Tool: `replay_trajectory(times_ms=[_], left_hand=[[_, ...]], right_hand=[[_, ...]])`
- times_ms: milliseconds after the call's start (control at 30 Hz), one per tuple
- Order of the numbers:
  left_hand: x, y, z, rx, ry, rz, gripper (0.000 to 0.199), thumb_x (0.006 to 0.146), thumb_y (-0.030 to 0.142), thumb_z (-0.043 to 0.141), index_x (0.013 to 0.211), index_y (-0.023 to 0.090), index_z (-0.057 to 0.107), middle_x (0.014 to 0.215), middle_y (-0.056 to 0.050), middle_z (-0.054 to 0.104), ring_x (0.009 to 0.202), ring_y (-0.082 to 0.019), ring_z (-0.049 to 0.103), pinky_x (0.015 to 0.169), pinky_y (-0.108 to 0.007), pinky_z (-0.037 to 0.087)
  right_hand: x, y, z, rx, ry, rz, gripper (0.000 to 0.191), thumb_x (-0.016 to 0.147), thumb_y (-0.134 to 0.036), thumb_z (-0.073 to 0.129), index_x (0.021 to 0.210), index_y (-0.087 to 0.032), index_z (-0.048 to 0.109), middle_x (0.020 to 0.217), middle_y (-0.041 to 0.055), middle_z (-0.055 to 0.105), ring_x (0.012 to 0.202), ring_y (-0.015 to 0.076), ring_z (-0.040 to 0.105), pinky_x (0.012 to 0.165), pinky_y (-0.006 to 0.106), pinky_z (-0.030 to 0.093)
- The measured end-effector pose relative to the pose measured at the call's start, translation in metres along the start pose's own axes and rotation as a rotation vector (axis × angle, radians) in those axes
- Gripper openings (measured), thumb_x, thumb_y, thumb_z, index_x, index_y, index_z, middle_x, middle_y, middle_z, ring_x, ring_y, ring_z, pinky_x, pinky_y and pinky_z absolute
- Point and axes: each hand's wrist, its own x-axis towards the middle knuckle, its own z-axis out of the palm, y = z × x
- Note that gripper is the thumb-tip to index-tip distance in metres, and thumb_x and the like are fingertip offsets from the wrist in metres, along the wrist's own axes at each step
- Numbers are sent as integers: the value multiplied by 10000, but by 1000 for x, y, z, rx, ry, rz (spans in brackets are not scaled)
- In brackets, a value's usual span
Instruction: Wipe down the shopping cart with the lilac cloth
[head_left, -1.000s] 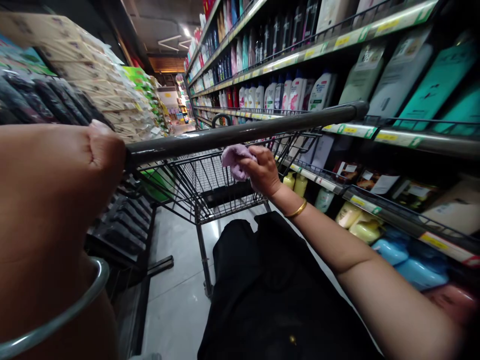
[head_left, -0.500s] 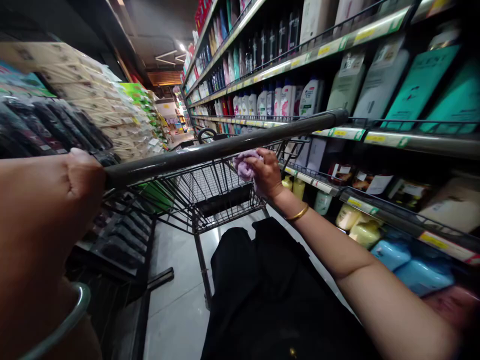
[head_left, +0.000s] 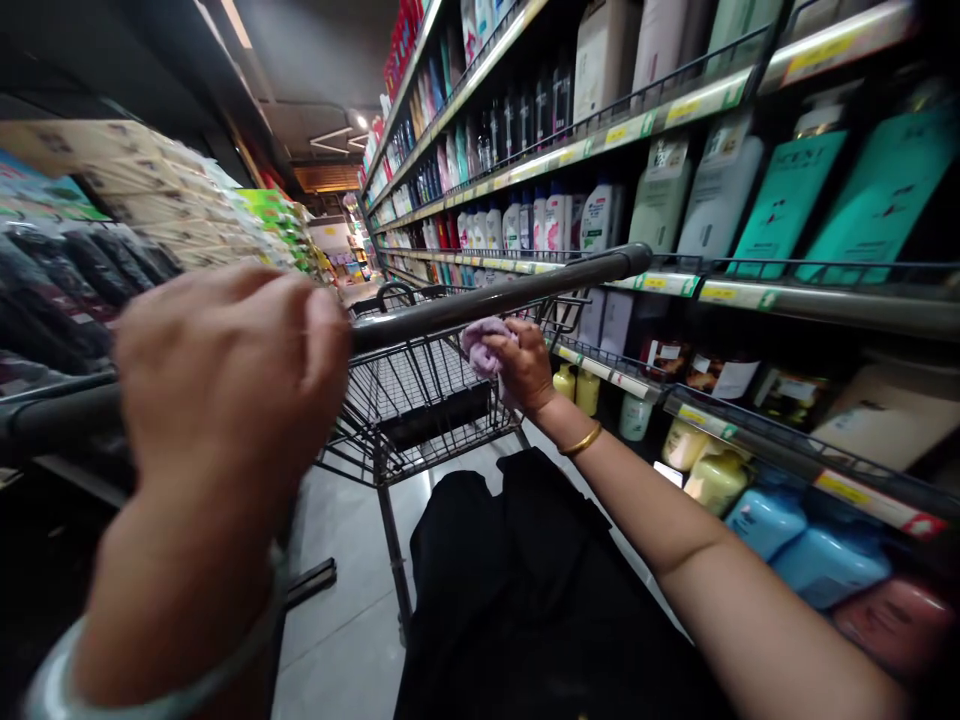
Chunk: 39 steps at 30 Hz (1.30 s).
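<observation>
A dark shopping cart handle (head_left: 480, 303) crosses in front of me, slanting up to the right. My left hand (head_left: 232, 370) is wrapped over its left part, knuckles up, close to the camera; a pale bangle (head_left: 180, 690) circles that wrist. Below the bar, my right hand (head_left: 526, 368) is closed on a crumpled lilac cloth (head_left: 487, 345), which sits just under the handle; I cannot tell whether it touches the metal. A gold bangle (head_left: 583, 440) is on the right wrist. Beyond the hands lies the wire basket of the shopping cart (head_left: 420, 380).
Shelves of shampoo and lotion bottles (head_left: 787, 200) line the right side, close to the handle's end. Stacked goods (head_left: 157, 190) and hanging dark packs (head_left: 45, 290) stand on the left. Grey tile floor (head_left: 337, 620) shows beneath the cart. The aisle runs on ahead.
My left hand has shifted right along the handle, with more of the bar showing to its left. The right hand still grips the cloth beneath the bar. The view has tilted slightly.
</observation>
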Motion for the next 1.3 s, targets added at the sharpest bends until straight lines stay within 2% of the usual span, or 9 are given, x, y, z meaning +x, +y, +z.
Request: replay_trajectory(times_ms=[133,233,467,667,733,967,1133,1233,1300], left_hand=[[31,61,17,-13,-88,61,518,1062,422,265,1034,176,720,1119,-160,717,1090,-328,617,940,-446,373],[44,77,34,-75,-98,65,489,1050,416,307,1068,172,731,1108,-171,730,1101,-334,636,921,-442,407],[45,76,50,-77,-227,-62,708,1048,531,216,900,153,796,847,-174,735,919,-339,694,810,-429,432],[43,74,53,-124,-207,-111,721,1032,537,199,941,160,808,895,-195,747,943,-350,687,819,-444,423],[43,72,54,-130,-205,-117,715,1028,536,202,939,166,807,883,-192,747,945,-344,684,819,-440,423],[44,69,55,-131,-222,-149,708,1019,532,204,994,179,817,918,-171,750,999,-338,666,873,-453,420],[44,69,57,-104,-172,-146,696,1026,517,211,946,174,811,841,-157,739,943,-317,668,835,-427,416],[43,67,58,-92,-171,-136,699,1029,506,212,911,165,811,833,-171,738,907,-327,673,809,-431,414],[43,66,59,-82,-164,-120,701,1033,500,207,900,173,813,832,-172,743,895,-324,672,798,-427,417]], right_hand=[[-35,3,12,-21,-107,-53,232,976,-218,663,1111,-322,820,1236,82,717,1134,252,639,1013,432,568],[-41,9,10,-27,-115,-62,222,974,-228,661,1094,-323,823,1202,77,716,1115,249,645,981,418,586],[8,18,-21,-8,84,-35,266,1007,-245,620,1208,-353,757,1295,72,641,1225,237,600,1128,472,520],[-48,27,0,59,-29,-8,242,968,-196,634,1147,-285,770,1217,104,678,1096,242,637,969,439,600],[-52,30,0,84,-16,19,237,968,-189,613,1120,-279,771,1179,96,688,1063,235,649,935,425,609],[13,40,-30,163,237,167,328,921,-230,631,1234,-283,714,1310,114,605,1258,295,599,1113,553,519],[-24,34,-17,78,-64,197,343,895,-146,588,1180,-254,744,1251,141,677,1164,306,635,1032,519,577],[-42,26,-14,84,-73,216,376,868,-104,549,1140,-261,754,1183,124,700,1080,289,659,952,490,612],[-31,16,-23,111,-1,238,341,900,-163,558,1171,-270,736,1226,117,669,1137,291,649,999,510,598]])
